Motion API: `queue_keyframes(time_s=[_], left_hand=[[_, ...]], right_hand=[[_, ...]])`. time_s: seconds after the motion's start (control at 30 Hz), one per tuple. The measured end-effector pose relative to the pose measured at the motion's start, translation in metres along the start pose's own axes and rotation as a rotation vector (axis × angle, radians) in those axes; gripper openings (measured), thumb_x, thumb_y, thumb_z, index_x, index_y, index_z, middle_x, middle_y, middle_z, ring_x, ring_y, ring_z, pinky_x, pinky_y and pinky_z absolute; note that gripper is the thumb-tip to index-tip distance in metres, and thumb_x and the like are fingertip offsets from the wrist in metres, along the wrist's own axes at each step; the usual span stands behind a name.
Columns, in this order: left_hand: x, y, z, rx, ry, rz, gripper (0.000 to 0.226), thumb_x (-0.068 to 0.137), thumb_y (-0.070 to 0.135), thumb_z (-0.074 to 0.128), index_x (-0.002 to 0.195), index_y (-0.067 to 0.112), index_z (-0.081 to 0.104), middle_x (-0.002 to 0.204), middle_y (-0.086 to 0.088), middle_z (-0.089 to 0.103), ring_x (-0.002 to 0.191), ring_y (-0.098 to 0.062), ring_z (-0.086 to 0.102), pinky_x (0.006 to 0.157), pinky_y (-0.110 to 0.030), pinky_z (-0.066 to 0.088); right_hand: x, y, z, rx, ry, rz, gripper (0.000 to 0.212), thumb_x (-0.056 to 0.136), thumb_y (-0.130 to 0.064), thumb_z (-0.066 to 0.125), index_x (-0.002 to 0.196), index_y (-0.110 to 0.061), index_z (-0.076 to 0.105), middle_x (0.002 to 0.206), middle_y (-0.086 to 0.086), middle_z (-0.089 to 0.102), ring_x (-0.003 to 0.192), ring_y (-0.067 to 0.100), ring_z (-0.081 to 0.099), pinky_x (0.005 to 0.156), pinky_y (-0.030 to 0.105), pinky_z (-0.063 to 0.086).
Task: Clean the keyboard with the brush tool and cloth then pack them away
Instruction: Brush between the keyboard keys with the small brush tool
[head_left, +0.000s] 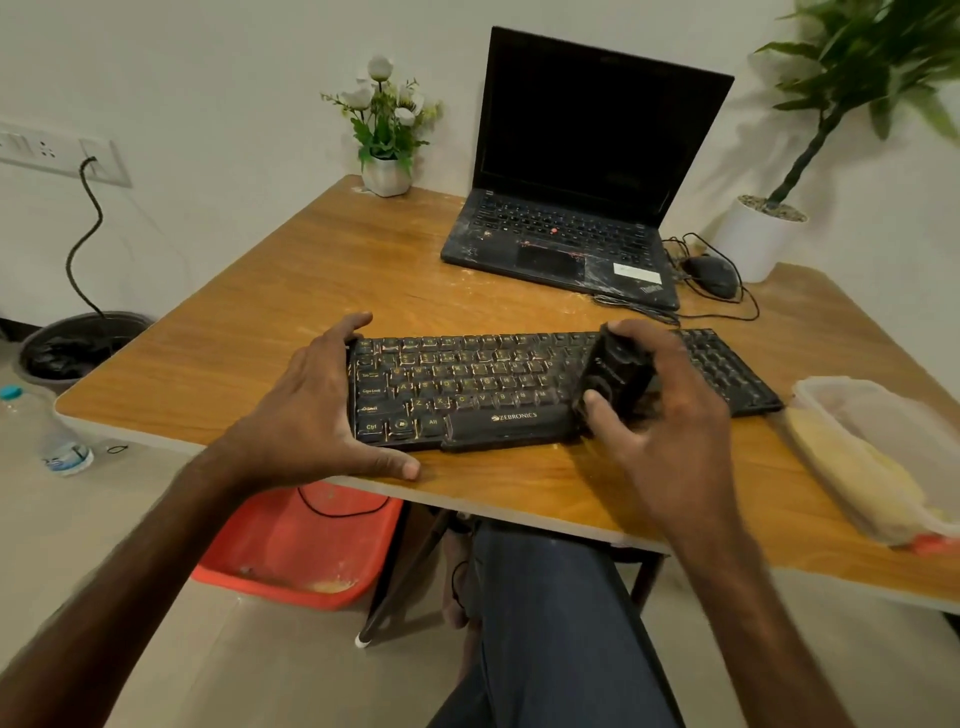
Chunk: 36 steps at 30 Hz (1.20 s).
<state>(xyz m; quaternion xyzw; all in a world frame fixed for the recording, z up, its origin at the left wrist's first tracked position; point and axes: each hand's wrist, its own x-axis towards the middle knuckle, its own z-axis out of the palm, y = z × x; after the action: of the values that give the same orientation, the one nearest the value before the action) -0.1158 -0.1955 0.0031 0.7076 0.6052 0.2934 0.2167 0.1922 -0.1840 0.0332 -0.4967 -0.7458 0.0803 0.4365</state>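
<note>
Left hand spread flat, clasping nothing: fingers hooked over the far left corner of the keyboard, thumb laid along the table edge just before it. Bracing only; a hard stroke from the right likely to skate the keyboard sideways on the smooth wood-grain laminate, glossy and slick-looking.

Keyboard: black, matt plastic, low and rectangular, yellowed legends, pale grit between keys. Lying near the table's front edge, so a push toward the sitter risks tipping it off.

Right hand wrapped round the brush tool, a dark, blocky, hard-shelled body held tilted over the keys right of the spacebar. Bristles not visible; contact with the keys cannot be told. Excess pressure liable to pop a keycap; loosened dust liable to drift onto the laptop behind.

Container at far right: translucent, soft-cornered plastic, holding something yellow, possibly the cloth; not certain. Overhanging the table edge slightly, exposed to an elbow knock.
</note>
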Motion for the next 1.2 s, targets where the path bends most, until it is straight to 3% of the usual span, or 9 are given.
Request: queue_keyframes(time_s=[0.13,0.3,0.37,0.5,0.57,0.7,0.9,1.07,1.2], left_hand=[[-0.001,0.000,0.000,-0.011,0.003,-0.008,0.153,0.031,0.086,0.079,0.155,0.037,0.004,0.155,0.001,0.028,0.141,-0.011,0.025,0.117,-0.038,0.027],[-0.002,0.001,0.000,-0.010,0.007,-0.008,0.152,0.031,0.085,0.079,0.155,0.036,0.005,0.156,0.001,0.027,0.141,-0.012,0.025,0.117,-0.037,0.026],[-0.001,0.002,0.000,-0.003,0.001,-0.010,0.152,0.031,0.085,0.078,0.155,0.037,0.005,0.156,0.001,0.026,0.142,-0.012,0.025,0.117,-0.039,0.026],[-0.002,0.002,0.000,0.013,-0.008,-0.009,0.152,0.032,0.087,0.077,0.155,0.036,0.004,0.158,0.002,0.024,0.142,-0.012,0.023,0.117,-0.040,0.027],[-0.002,0.002,-0.001,0.009,-0.008,-0.009,0.152,0.032,0.086,0.077,0.155,0.036,0.004,0.158,0.002,0.025,0.142,-0.011,0.023,0.117,-0.038,0.026],[-0.003,0.002,-0.001,0.005,-0.003,-0.002,0.150,0.033,0.085,0.078,0.155,0.038,0.004,0.156,0.003,0.025,0.139,-0.007,0.022,0.116,-0.036,0.025],[-0.003,0.001,-0.001,0.015,-0.017,-0.005,0.149,0.034,0.086,0.077,0.155,0.038,0.004,0.156,0.003,0.024,0.142,-0.012,0.024,0.118,-0.043,0.029],[-0.002,0.001,0.001,0.023,0.001,0.008,0.150,0.034,0.087,0.077,0.155,0.035,0.006,0.154,0.003,0.027,0.138,-0.008,0.026,0.116,-0.038,0.029],[-0.002,0.002,0.000,0.015,-0.010,0.012,0.150,0.034,0.085,0.078,0.155,0.037,0.005,0.154,0.004,0.026,0.136,-0.005,0.025,0.114,-0.036,0.028]], right_hand=[[-0.017,-0.018,0.022,0.083,-0.055,-0.134,0.066,0.084,-0.018,0.076,0.137,-0.036,0.041,0.125,-0.010,0.052,0.105,0.009,0.061,0.079,0.026,0.060],[-0.007,0.012,-0.002,-0.001,0.089,0.023,0.067,0.084,-0.016,0.076,0.139,-0.034,0.041,0.130,0.001,0.056,0.107,0.016,0.062,0.076,0.037,0.063],[-0.009,0.009,-0.001,0.027,0.093,0.032,0.068,0.083,-0.013,0.077,0.137,-0.035,0.042,0.130,-0.007,0.052,0.109,0.015,0.061,0.076,0.037,0.063],[-0.018,-0.016,0.022,0.111,-0.017,-0.104,0.069,0.083,-0.014,0.078,0.136,-0.039,0.041,0.125,-0.013,0.050,0.106,0.004,0.057,0.083,0.019,0.057],[-0.017,-0.012,0.020,0.032,-0.012,-0.138,0.068,0.084,-0.016,0.076,0.138,-0.038,0.039,0.123,-0.008,0.053,0.103,0.003,0.056,0.077,0.012,0.054],[-0.008,0.009,0.001,0.020,0.088,0.005,0.066,0.084,-0.014,0.076,0.139,-0.032,0.043,0.129,-0.005,0.054,0.108,0.012,0.060,0.079,0.031,0.061],[-0.015,-0.012,0.017,0.082,-0.053,-0.166,0.064,0.084,-0.017,0.076,0.136,-0.034,0.042,0.126,-0.008,0.053,0.105,0.003,0.056,0.084,0.011,0.052],[-0.004,0.001,0.007,0.067,0.069,0.006,0.065,0.085,-0.017,0.075,0.138,-0.035,0.041,0.128,-0.008,0.053,0.109,0.012,0.060,0.077,0.036,0.062],[-0.016,-0.028,0.031,0.141,-0.057,-0.126,0.063,0.087,-0.018,0.075,0.137,-0.036,0.042,0.124,-0.007,0.056,0.104,0.008,0.060,0.077,0.026,0.060]])
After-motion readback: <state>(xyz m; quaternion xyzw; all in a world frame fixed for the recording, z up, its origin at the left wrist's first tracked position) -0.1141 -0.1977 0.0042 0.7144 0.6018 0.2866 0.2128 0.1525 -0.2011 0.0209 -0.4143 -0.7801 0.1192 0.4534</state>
